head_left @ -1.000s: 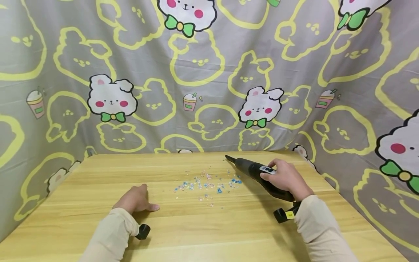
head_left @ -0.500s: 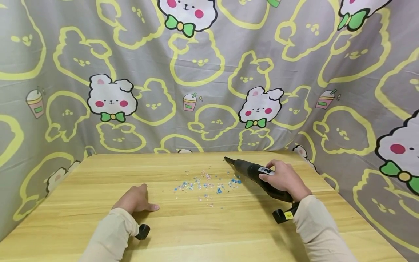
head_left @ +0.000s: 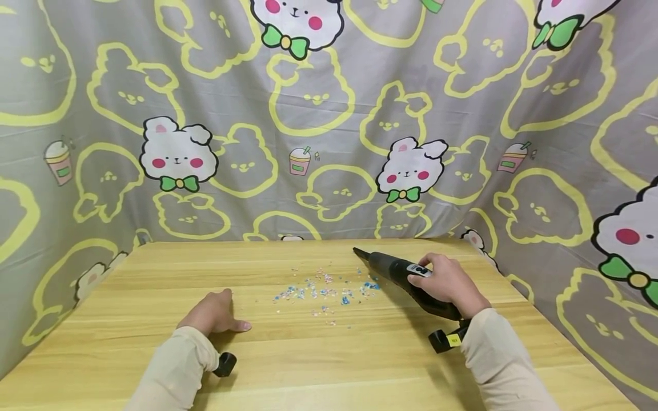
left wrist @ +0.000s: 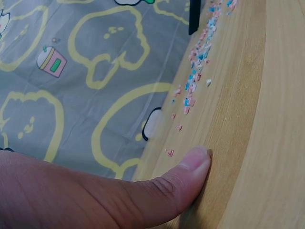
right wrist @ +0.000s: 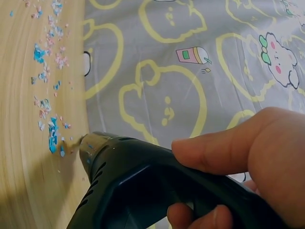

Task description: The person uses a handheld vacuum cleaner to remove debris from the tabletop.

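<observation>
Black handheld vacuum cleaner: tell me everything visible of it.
The black handheld vacuum cleaner looks plastic, with a narrow tapered nozzle, vent slots, a grey control panel and a looped handle gripped by the person's bare right hand. It slants forward and left over the yellowish wooden table, nozzle beyond scattered blue, pink and white bits. Whether it runs is unclear.

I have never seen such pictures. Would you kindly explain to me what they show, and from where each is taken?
There is no robot here: a person works bare-handed. The wide picture comes from a camera on the head, the two others from black box-shaped cameras on the wrists. On the yellow-brown wood-grain table lie small blue, pink and white scraps. The right hand holds what looks like a black plastic handheld vacuum with a narrow nozzle. The left hand holds nothing; its thumb touches the table. Behind hangs a grey printed cloth.
</observation>
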A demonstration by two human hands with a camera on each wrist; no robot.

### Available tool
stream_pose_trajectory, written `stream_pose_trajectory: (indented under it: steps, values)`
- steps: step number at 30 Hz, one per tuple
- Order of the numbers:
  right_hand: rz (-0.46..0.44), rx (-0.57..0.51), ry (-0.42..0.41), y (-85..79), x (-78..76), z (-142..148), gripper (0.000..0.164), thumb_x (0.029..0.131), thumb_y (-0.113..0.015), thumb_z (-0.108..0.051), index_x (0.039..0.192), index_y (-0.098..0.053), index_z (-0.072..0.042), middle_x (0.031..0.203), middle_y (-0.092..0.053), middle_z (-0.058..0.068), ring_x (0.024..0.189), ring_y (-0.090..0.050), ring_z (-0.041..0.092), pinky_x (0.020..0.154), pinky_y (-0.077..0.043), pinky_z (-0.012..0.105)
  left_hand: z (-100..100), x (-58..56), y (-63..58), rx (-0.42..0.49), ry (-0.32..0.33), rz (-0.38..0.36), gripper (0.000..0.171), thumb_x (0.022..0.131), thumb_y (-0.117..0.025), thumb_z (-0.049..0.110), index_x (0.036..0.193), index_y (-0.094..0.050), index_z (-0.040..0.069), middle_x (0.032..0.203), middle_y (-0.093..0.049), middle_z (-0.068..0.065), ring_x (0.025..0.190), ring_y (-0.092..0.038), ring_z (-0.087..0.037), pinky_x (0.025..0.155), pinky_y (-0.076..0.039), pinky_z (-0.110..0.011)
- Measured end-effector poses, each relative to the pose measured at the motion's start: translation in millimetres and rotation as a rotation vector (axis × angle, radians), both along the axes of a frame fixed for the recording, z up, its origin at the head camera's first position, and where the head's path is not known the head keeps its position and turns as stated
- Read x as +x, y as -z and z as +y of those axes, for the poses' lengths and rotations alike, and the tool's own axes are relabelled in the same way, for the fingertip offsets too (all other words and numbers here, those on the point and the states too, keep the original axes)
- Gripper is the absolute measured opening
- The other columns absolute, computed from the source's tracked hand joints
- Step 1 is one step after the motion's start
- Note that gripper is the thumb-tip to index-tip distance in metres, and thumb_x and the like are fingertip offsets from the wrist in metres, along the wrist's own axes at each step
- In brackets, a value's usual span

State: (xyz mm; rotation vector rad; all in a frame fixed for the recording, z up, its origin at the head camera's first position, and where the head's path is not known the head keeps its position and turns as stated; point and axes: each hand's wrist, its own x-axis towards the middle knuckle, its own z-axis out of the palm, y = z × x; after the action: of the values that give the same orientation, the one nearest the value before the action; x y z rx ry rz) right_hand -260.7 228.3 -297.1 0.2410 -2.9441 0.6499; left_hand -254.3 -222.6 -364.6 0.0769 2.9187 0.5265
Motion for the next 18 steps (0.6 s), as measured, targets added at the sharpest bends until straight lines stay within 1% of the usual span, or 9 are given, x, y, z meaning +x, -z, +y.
stream_pose_trajectory:
  steps: [7, 11, 15, 18]
  values:
    - [0.001, 0.003, 0.0, 2.4, 0.1, -0.9, 0.049, 0.088, -0.069, -0.034, 0.118, -0.061, 0.004, 0.102, -0.064, 0.021, 0.098, -0.058, 0.041, 0.078, -0.048, 0.051, 0.3, 0.1, 1.4, 0.006, -0.004, 0.007, 0.104, 0.068, -0.084, 0.048, 0.131, -0.037, -0.02, 0.126, -0.046, -0.044, 0.119, -0.045, -0.055, 0.097, -0.04, -0.059]
    - [0.007, 0.021, 0.0, 2.5, 0.4, -1.1, 0.048, 0.088, -0.069, -0.033, 0.117, -0.061, 0.004, 0.107, -0.063, 0.025, 0.099, -0.058, 0.041, 0.079, -0.048, 0.051, 0.7, 0.1, 2.4, 0.012, -0.002, 0.002, 0.106, 0.068, -0.084, 0.048, 0.133, -0.035, -0.021, 0.127, -0.044, -0.044, 0.12, -0.043, -0.056, 0.098, -0.04, -0.06]
    - [0.003, 0.029, -0.004, 0.5, 0.5, -1.7, 0.048, 0.088, -0.069, -0.034, 0.117, -0.061, 0.004, 0.105, -0.063, 0.024, 0.092, -0.058, 0.037, 0.076, -0.048, 0.048, 0.4, -0.9, 2.9, 0.007, 0.003, 0.005, 0.107, 0.069, -0.084, 0.047, 0.135, -0.034, -0.021, 0.129, -0.043, -0.044, 0.121, -0.042, -0.057, 0.098, -0.039, -0.06]
    - [0.002, 0.035, -0.011, -1.4, 0.3, -2.7, 0.048, 0.088, -0.069, -0.034, 0.118, -0.062, 0.003, 0.106, -0.063, 0.024, 0.092, -0.058, 0.037, 0.076, -0.048, 0.048, -0.2, -1.5, 2.2, -0.001, 0.0, 0.004, 0.107, 0.069, -0.084, 0.047, 0.135, -0.033, -0.021, 0.129, -0.042, -0.044, 0.121, -0.042, -0.057, 0.098, -0.039, -0.061]
